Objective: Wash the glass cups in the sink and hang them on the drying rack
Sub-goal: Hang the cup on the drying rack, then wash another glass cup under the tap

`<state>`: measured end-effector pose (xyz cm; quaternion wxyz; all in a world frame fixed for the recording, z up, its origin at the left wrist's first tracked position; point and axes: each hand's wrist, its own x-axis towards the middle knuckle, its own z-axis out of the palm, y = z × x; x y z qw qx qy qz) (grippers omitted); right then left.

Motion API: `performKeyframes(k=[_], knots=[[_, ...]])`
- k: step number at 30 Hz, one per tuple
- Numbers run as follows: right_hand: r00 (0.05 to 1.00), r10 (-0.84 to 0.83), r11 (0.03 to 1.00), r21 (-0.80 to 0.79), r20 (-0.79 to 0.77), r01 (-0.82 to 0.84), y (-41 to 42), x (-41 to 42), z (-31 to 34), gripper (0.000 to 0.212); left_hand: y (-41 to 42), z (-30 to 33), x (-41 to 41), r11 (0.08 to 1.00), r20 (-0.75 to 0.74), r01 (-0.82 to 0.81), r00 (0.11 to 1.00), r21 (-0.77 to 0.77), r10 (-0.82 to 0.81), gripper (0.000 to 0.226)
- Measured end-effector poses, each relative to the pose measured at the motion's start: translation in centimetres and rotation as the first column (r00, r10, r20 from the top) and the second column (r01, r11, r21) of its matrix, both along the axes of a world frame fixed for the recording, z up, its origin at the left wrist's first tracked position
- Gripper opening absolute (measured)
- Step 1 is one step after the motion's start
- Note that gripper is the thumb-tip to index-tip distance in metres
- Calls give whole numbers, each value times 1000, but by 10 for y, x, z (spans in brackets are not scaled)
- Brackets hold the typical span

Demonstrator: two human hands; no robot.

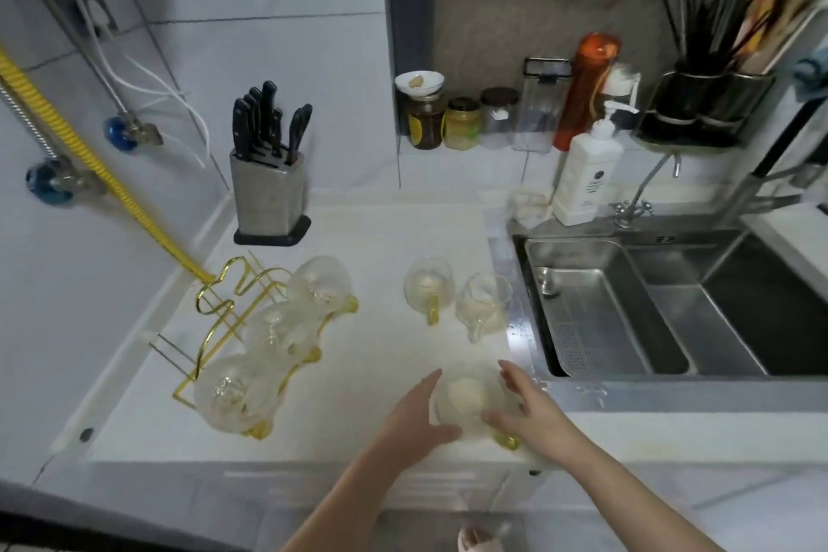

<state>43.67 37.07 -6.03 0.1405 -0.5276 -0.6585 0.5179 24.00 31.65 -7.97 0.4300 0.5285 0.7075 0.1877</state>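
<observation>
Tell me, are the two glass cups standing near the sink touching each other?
Cannot tell. In the head view the left cup and right cup stand close together, but blur hides whether their clear walls meet.

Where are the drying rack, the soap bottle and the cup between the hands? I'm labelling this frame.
drying rack [215,305]: head view, on its bare gold wire.
soap bottle [587,175]: head view, on its white body.
cup [466,399]: head view, on its glass bowl.
</observation>
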Motion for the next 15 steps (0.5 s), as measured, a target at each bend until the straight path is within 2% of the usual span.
performKeyframes(k=[3,8,15], knots=[[998,-49,998,-26,26,50,-9,2,-11,83,1,-13,9,1000,40,-6,999,-12,7,95],[996,-88,996,-21,-8,88,-13,0,-18,62,5,-24,12,991,125,-127,985,39,121,85],[982,-155,987,-46,-103,151,-5,26,-11,69,13,-1,41,968,159,-207,970,145,183,75]])
